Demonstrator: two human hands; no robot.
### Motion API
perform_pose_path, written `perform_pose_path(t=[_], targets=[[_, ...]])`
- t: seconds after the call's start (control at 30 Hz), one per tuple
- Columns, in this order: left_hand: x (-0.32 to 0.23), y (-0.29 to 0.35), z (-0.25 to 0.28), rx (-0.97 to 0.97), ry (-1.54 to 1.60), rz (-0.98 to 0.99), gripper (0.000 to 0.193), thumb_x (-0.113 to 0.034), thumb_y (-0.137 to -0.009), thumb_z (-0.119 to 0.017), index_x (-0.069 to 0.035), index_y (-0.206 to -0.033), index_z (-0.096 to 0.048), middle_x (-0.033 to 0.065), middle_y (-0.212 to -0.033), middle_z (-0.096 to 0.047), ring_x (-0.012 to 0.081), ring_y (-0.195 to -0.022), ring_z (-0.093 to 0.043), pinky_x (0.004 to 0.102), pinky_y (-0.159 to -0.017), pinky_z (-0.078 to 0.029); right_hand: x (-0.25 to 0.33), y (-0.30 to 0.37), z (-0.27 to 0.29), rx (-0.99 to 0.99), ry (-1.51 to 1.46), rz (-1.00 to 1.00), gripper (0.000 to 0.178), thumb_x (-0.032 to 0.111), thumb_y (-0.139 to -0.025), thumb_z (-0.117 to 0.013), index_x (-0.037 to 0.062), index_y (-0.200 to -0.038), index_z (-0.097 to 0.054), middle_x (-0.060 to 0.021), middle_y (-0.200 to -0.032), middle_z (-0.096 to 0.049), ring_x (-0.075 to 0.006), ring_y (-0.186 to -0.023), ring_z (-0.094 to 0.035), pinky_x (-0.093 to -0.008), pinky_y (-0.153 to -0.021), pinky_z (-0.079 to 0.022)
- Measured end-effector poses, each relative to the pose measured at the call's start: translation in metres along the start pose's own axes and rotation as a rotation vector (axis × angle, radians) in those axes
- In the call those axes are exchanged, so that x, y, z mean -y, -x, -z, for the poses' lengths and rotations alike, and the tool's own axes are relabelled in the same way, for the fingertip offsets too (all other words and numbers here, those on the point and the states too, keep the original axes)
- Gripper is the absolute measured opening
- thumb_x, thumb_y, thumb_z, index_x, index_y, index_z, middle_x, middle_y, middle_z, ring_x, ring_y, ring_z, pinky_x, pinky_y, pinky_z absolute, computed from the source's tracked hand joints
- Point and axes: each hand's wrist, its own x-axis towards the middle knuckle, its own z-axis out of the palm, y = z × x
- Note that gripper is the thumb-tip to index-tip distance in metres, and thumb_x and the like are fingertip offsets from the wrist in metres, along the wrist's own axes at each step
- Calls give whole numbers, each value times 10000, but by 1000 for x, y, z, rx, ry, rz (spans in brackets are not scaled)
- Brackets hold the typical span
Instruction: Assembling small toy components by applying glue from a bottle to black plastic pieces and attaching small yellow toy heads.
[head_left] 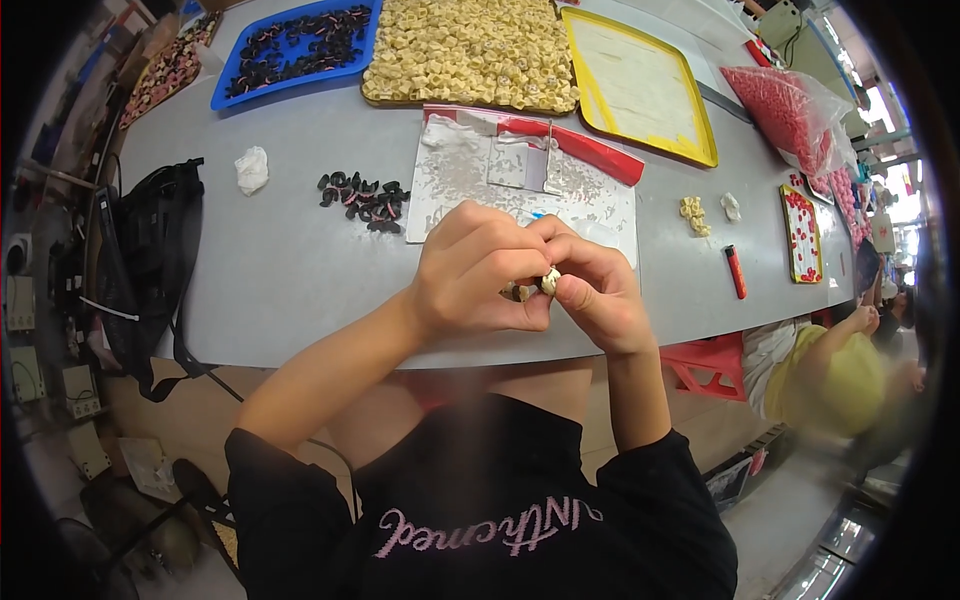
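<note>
Left hand [478,270] and right hand [602,295] have a closed grip on a small cream-and-dark piece [549,281], apparently unfinished. Black pieces [365,200] and a cream cluster [694,215] on the surface [270,270] appear left.

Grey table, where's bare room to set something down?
The table has bare patches: left, between the black bag and pile of black pieces, nearer than the white lump; right, between the right hand and red stick. The far side's crowded: blue tray, tray of cream pieces, yellow tray.

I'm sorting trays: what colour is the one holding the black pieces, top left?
The tray is blue, best seen in the head view.
</note>
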Motion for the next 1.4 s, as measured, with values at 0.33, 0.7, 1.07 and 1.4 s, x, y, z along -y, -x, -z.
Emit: perform_pose_path(t=[0.33, 0.7, 1.07, 1.4], targets=[[-2, -2, 2, 28, 12, 16, 363, -54, -523, -725, -91, -843, -559, 14, -781, -591, 201, -705, -517, 288, -600, -431, -5, -1, 0, 13, -20, 21, 174, 85, -873, -557, -18, -1009, -596, -112, -1095, -510, -184, -984, -518, -316, -868, -415], [4, -13, 2, 260, 101, 232, 330, -5, -525, -663, -93, -803, -510, 45, -876, -590, 255, -827, -515, 353, -766, -417, 39, 20, 25, -280, 469, 80, 210, 66, -839, -588, -24, -1028, -585, -94, -1053, -548, -181, -966, -513, -293, -857, -405], [6, -4, 3, 782, 58, 302, 228, -100, -624, -640, -70, -810, -511, 72, -1001, -522, 293, -1000, -433, 391, -882, -367, 12, 28, 28, -449, 1377, 146, 390, 113, -692, -739, 36, -1042, -585, -105, -1057, -532, -283, -1007, -480, -364, -871, -414], [8, -6, 6, 648, 75, 301, 129, -78, -673, -605, -50, -779, -536, 79, -874, -547, 271, -904, -481, 356, -812, -412, -3, 27, 37, -424, 1362, 233, 371, 126, -714, -722, 44, -1048, -581, -98, -983, -550, -284, -953, -485, -360, -847, -403]])
